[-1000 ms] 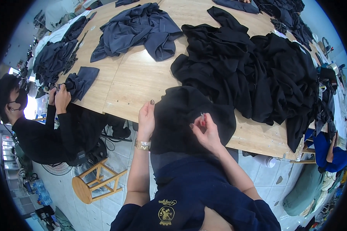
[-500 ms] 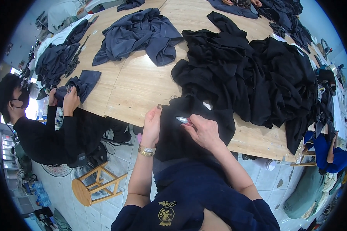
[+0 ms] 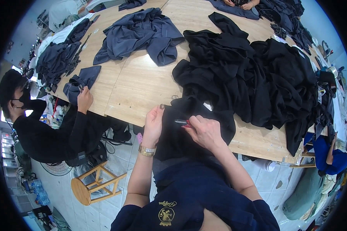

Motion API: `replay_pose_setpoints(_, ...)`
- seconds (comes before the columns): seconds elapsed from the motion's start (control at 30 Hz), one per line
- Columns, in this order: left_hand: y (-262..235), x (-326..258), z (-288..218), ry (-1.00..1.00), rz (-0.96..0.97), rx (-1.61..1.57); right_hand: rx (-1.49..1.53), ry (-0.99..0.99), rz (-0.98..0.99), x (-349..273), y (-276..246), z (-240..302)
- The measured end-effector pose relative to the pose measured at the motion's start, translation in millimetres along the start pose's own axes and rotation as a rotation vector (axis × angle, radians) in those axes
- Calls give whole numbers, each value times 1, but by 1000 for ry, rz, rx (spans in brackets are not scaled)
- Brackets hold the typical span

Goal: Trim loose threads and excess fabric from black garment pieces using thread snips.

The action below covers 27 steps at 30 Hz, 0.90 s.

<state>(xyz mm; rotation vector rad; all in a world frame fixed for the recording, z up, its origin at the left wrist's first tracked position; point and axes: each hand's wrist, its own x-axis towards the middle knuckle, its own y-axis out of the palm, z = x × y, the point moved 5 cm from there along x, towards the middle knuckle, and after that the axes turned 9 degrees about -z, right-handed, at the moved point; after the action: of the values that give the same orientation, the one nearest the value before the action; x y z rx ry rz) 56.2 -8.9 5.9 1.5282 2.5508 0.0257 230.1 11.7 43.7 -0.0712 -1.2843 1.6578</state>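
A black garment hangs over the near table edge, in front of my body. My left hand pinches its left edge between thumb and fingers. Over the middle of the cloth, my right hand is closed around red-handled thread snips, whose silver blades point left toward my left hand. My fingers hide most of the handle. Just beyond the right hand, a small white patch shows among the folds.
Heaped black cloth covers the table's right side, and a dark grey garment lies farther back. At left a masked person holds grey cloth. A wooden stool stands on the floor at lower left.
The snips in my right hand have turned slightly, their blades now lying more level. At left, the seated person has drawn one hand back toward the face.
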Motion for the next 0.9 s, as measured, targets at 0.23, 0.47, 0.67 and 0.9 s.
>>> replay_pose_setpoints(0.23,-1,2,1,9,-8,-5,-13,11,22,1,-1,-2)
replay_pose_setpoints(0.47,4,-2,-7,16,-3,2,4,3,14,1,-2,-1)
replay_pose_setpoints(0.67,1,4,-4,-3,-18,-12,111,59,-15,0,3,-6)
replay_pose_setpoints(0.9,-62,37,20,111,-225,569,169,362,-50,-20,9,-40)
